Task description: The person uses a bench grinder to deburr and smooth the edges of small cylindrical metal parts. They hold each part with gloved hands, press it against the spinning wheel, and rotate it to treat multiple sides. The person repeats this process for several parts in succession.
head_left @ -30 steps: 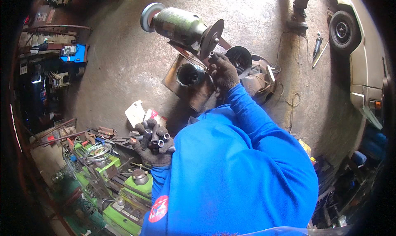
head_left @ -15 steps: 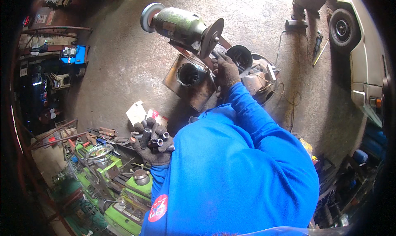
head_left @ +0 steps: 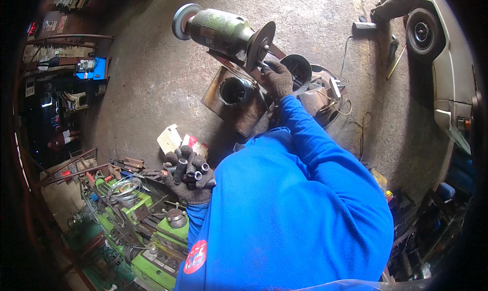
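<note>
My right hand (head_left: 278,81), in a dark knitted glove, pinches a short metal tube (head_left: 263,65). The tube's end is at the lower edge of the dark disc wheel (head_left: 261,46) of a green bench grinder (head_left: 221,32); I cannot tell if they touch. My left hand (head_left: 192,191), gloved too, is held out at the left by my body, its fingers curled round several short metal tubes (head_left: 180,170), some with open ends facing me. Beside my right hand stands a round dark container (head_left: 308,72). A second round opening (head_left: 221,93) sits below the grinder on a rusty metal stand (head_left: 213,93).
A green lathe-like machine (head_left: 155,263) with coiled wire (head_left: 124,189) stands at the lower left. Cardboard pieces (head_left: 169,138) lie past my left hand. A basin of parts and cords (head_left: 325,105) is on the right. Beyond are a parked vehicle (head_left: 447,82) and another person's leg (head_left: 394,6).
My right hand has shifted slightly up and left, with the tube by the disc wheel. My left hand stays put with its tubes. The other person's leg at the top right has moved right.
</note>
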Demonstrator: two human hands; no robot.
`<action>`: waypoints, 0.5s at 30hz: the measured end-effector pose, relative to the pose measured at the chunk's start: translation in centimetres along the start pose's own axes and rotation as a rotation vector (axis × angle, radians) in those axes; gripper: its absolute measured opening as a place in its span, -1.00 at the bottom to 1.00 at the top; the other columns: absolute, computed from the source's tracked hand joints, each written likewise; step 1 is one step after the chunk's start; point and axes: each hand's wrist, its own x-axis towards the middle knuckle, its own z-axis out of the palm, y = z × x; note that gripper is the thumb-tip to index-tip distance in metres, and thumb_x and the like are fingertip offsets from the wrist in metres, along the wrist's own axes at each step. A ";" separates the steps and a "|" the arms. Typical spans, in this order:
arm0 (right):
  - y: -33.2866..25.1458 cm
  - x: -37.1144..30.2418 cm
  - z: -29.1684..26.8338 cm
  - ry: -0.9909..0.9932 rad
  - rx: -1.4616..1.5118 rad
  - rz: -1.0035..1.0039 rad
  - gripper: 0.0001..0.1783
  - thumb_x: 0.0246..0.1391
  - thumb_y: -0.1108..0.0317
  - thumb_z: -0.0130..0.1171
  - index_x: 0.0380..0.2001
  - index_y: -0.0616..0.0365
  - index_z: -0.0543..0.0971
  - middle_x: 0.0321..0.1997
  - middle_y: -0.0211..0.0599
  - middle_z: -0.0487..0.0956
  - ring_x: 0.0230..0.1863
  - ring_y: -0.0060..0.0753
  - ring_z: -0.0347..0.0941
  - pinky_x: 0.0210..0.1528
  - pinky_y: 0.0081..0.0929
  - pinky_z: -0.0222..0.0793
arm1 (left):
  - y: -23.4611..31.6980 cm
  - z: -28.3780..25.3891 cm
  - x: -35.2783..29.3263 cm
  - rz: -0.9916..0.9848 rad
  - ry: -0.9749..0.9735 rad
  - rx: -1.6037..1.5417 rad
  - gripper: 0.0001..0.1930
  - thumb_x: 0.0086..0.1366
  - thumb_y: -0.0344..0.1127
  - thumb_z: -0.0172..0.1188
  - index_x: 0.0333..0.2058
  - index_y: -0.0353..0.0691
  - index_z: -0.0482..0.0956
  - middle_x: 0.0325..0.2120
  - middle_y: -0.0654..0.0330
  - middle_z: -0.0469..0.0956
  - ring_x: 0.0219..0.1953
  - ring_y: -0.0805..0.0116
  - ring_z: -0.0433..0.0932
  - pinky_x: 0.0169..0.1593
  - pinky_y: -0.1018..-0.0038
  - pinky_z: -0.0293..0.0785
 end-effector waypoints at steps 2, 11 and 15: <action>0.3 0.3 0.0 -0.022 0.003 0.005 -0.61 0.28 0.39 0.45 0.15 0.18 0.75 -0.18 -0.23 0.80 -0.33 -0.44 0.70 -0.24 -0.43 0.66 | -0.4 0.3 0.1 0.002 -0.004 -0.015 -0.44 0.52 0.32 0.20 0.34 0.24 0.63 0.39 0.14 0.49 0.03 0.28 0.47 -0.33 0.39 0.57; 2.2 2.1 0.6 0.020 0.020 0.096 -0.65 0.40 0.23 0.41 0.07 0.26 0.76 -0.22 -0.21 0.80 -0.36 -0.44 0.69 -0.33 -0.48 0.60 | -1.0 2.1 0.8 0.017 0.020 0.021 -0.44 0.54 0.26 0.23 0.31 0.07 0.61 0.25 0.15 0.55 -0.01 0.33 0.48 -0.34 0.40 0.58; 3.7 3.2 0.5 0.026 0.047 0.086 -0.65 0.46 0.23 0.30 0.04 0.33 0.74 -0.20 -0.19 0.80 -0.32 -0.38 0.72 -0.31 -0.44 0.61 | -1.3 2.4 0.9 0.039 0.045 0.039 -0.41 0.55 0.28 0.21 0.32 0.03 0.58 0.16 0.16 0.57 -0.02 0.38 0.48 -0.39 0.41 0.57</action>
